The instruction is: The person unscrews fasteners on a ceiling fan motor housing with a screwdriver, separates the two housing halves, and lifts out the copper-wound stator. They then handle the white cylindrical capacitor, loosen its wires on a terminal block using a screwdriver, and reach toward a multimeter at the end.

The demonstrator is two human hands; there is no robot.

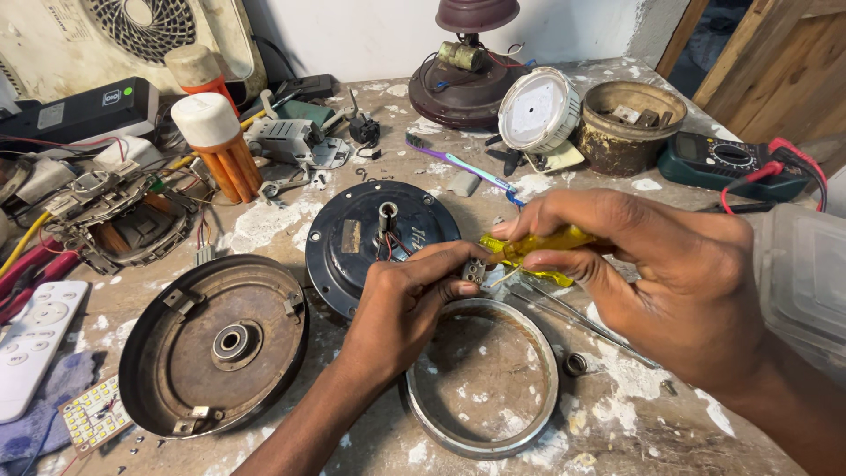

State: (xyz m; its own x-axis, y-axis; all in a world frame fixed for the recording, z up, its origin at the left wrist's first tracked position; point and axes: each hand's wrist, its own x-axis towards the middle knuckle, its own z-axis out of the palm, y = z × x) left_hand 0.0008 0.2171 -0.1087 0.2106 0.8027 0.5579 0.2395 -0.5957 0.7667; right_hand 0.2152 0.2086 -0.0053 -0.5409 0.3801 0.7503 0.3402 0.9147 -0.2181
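Observation:
My left hand pinches a small grey terminal connector whose wires run to the shaft of a dark round fan motor. My right hand grips a yellow-handled screwdriver, its tip set against the connector. Both hands hover over a metal ring lying on the paint-splashed workbench.
A rusty round motor cover lies at the left, by a white remote and an LED board. Behind are orange-and-white cylinders, a toothbrush, a white round lamp, a rusty bowl and a multimeter.

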